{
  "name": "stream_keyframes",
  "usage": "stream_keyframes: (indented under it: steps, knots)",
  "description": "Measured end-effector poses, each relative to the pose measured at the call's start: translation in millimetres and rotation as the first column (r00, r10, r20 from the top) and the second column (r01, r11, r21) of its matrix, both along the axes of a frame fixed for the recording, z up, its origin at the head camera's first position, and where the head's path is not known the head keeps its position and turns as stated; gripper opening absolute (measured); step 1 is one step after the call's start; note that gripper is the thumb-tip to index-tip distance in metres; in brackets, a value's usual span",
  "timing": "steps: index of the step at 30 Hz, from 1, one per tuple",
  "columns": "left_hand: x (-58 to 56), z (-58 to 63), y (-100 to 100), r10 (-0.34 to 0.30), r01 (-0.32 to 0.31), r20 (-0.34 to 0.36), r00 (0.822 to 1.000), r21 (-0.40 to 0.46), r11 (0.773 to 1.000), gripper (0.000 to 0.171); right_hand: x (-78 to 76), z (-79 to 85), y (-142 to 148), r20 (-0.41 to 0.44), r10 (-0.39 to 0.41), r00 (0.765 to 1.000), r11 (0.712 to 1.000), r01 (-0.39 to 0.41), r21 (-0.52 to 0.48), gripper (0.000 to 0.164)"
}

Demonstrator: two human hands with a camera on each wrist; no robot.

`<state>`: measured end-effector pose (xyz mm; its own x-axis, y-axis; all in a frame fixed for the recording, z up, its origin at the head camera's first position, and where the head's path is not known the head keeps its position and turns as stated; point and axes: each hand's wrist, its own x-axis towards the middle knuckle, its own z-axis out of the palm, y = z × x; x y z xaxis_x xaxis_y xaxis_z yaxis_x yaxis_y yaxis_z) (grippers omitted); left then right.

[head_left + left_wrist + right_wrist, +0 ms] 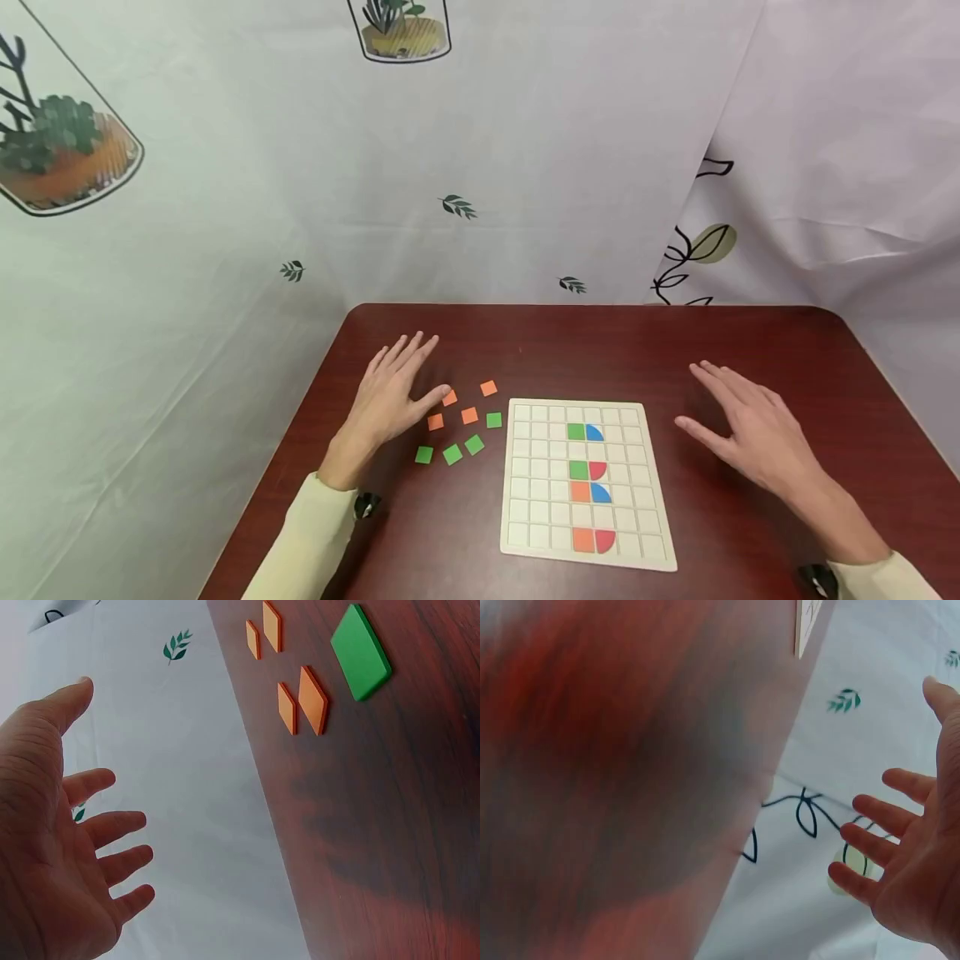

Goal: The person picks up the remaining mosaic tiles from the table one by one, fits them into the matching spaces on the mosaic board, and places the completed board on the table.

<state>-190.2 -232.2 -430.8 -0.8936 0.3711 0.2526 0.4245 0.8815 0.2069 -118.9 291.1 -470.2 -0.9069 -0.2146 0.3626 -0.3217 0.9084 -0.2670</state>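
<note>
My left hand (390, 398) is spread above the table's left side with nothing in it, its thumb overlapping an orange square tile (450, 398) in the head view. Loose orange and green tiles lie beside it, among them a green tile (452, 454) and another orange tile (489, 388). To the right is a cream grid board (540, 550) bearing green and orange squares, each paired with a blue or red quarter-circle piece (604, 542). Beyond the board's right edge my right hand (757, 425) hovers, fingers extended and palm bare in the right wrist view.
The dark red-brown table (720, 542) has rounded far corners and meets a pale cloth backdrop (525, 167) printed with leaves and plant jars. A dark band (367, 505) sits at the left wrist, another (817, 579) at the right.
</note>
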Motion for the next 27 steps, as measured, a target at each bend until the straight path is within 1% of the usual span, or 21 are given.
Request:
stream_keyframes:
  steps: [6, 9, 15, 21, 23, 27]
  knots:
    - [-3.9, -1.9, 5.3, -0.049, 0.05, -0.059, 0.997, 0.02, 0.999, 0.085, 3.1, -13.8, -11.8, 0.01, 0.108, 0.994, 0.994, -0.108, 0.023, 0.094]
    - [-5.1, -3.4, 8.5, -0.069, 0.071, -0.068, 0.995, 0.039, 0.997, 0.084, 6.1, -20.9, -17.0, 0.037, 0.13, 0.991, 0.991, -0.13, 0.011, 0.092]
    - [-6.3, -8.5, 14.8, -0.08, 0.083, -0.057, 0.995, 0.049, 0.995, 0.081, 13.1, -29.6, -24.8, 0.137, 0.164, 0.977, 0.986, -0.16, -0.034, 0.094]
    - [-6.1, -16.0, 21.8, -0.091, 0.093, -0.036, 0.995, 0.043, 0.995, 0.076, 15.4, -33.4, -28.9, 0.15, 0.223, 0.963, 0.974, -0.214, -0.079, 0.095]
    - [-6.1, -18.4, 24.6, -0.101, 0.102, -0.029, 0.994, 0.042, 0.994, 0.074, 16.0, -34.2, -29.7, 0.161, 0.233, 0.959, 0.971, -0.219, -0.1, 0.095]
    - [-5.7, -23.7, 30.5, -0.123, 0.123, -0.019, 0.992, 0.034, 0.992, 0.072, 18.1, -34.6, -30.5, 0.207, 0.24, 0.949, 0.966, -0.211, -0.153, 0.095]
